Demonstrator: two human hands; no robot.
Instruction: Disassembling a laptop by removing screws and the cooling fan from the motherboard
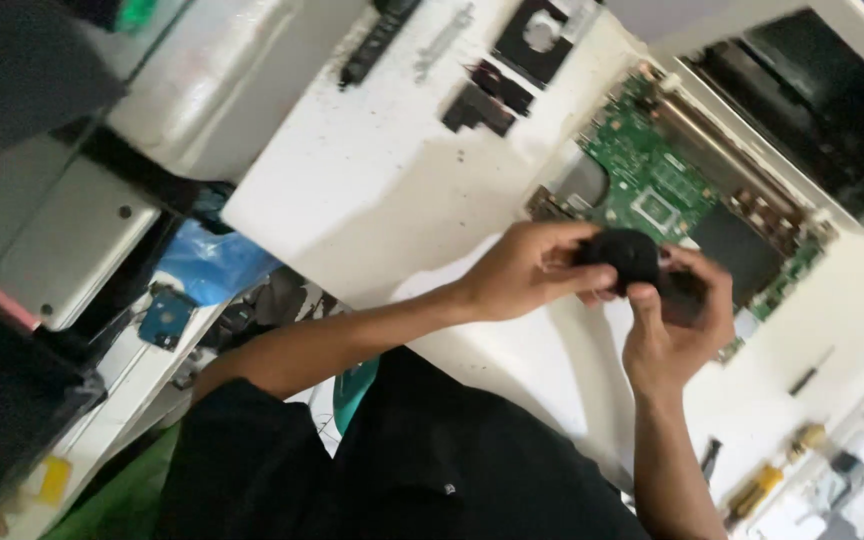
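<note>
Black round fan (620, 258) sits pinched between both hands, left hand (524, 272) and right hand (674, 330) closed on it, above the green circuit board (652, 175) on the white surface (372, 190). Firm, steady fingertip grips suit it best.

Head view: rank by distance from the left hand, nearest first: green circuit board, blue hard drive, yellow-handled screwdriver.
From the left hand:
1. Green circuit board, just above and right of the hand, past the black part it holds.
2. Yellow-handled screwdriver, lower right on the white table.
3. Blue hard drive, far left, off the table's edge.
</note>
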